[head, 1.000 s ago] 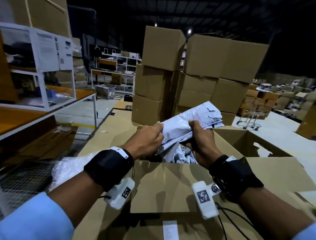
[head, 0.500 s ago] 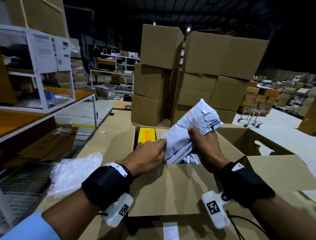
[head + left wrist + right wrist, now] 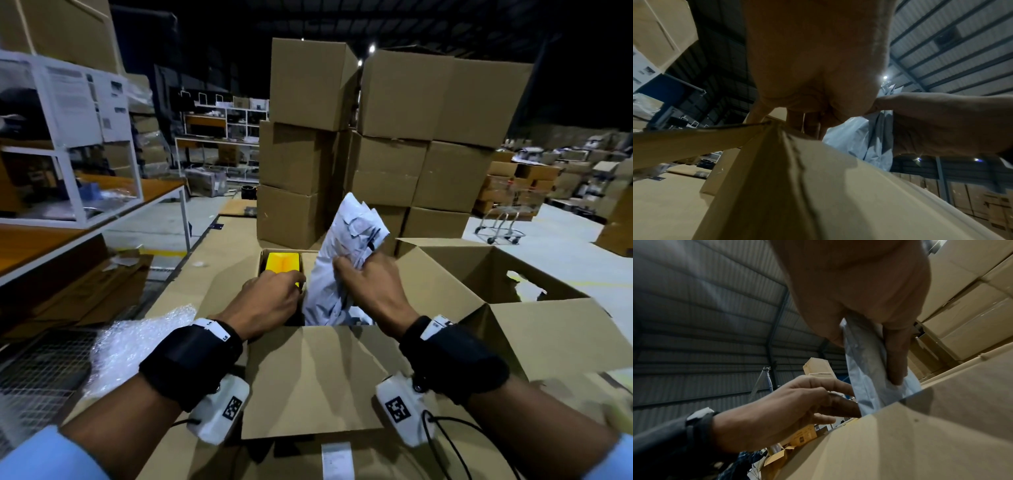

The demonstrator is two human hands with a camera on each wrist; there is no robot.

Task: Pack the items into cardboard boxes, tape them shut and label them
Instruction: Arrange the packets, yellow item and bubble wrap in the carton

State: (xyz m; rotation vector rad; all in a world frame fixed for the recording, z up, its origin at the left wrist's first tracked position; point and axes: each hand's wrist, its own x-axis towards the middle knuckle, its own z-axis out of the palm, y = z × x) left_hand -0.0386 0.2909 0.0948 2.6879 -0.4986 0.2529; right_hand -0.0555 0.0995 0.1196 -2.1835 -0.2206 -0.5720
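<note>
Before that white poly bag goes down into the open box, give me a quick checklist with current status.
1. Right hand grips the white poly bag: ok.
2. Box flaps open, near flap folded out: ok.
3. Yellow item already seated in the box's far left corner: ok.
4. Left hand out of the bag's path: not ok, its fingers reach into the box beside the bag.
5. Room under the bag: cannot tell, the box floor is hidden.

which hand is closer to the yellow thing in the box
Left. The left hand reaches into the open box right at the near end of the yellow item; the right hand is off to its right, gripping the grey mailer bag.
</note>
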